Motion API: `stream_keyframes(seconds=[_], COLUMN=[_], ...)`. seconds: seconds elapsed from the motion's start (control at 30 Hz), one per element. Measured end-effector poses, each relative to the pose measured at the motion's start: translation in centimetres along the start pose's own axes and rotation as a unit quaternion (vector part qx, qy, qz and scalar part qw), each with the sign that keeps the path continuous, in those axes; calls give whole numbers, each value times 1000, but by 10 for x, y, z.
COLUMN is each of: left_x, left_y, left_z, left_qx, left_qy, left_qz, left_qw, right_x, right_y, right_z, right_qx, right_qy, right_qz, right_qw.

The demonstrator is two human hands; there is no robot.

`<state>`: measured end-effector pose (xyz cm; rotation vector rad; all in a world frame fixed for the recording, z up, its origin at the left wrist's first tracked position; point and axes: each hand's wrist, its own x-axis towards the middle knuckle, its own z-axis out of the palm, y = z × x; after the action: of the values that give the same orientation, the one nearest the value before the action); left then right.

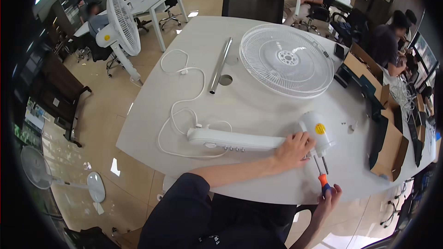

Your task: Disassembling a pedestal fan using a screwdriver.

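Note:
A white fan body lies on the white table: a long control column (237, 139) with a row of small knobs joins a round motor housing (310, 122) with a yellow sticker. My left hand (294, 150) is closed around the joint between column and housing. In my right hand (330, 198) is a screwdriver (324, 181) with an orange and blue handle. Its thin shaft points away from me, its tip at the near side of the housing, beside the protruding metal motor shaft (325, 165). Whether the tip sits in a screw I cannot tell.
A round fan grille (263, 67) and a chrome tube (221, 66) lie farther back on the table (147, 110). White power cord (203, 83) loops at left. Small parts (351, 127) and opened cardboard boxes (390, 147) are at right. An assembled fan (122, 25) stands left; people sit beyond.

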<state>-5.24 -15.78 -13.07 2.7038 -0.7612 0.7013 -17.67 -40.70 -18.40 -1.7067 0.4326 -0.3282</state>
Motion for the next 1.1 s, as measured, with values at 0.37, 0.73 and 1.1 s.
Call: stream_keyframes(seconds=[0.37,0.73,1.1], left_x=[0,1,1], left_y=[-7,-6,-7], left_z=[-5,-7,-6], left_qx=[20,21,19], left_qy=[13,15,19], left_qz=[13,19,17], left_qw=[1000,999,999], right_x=[-3,-3,-13], right_y=[-20,-13,-25], right_z=[0,24,20], right_qx=[31,66,39], right_qy=[13,106,42], right_qz=[40,-77,-26], right_qw=[999,989,998])
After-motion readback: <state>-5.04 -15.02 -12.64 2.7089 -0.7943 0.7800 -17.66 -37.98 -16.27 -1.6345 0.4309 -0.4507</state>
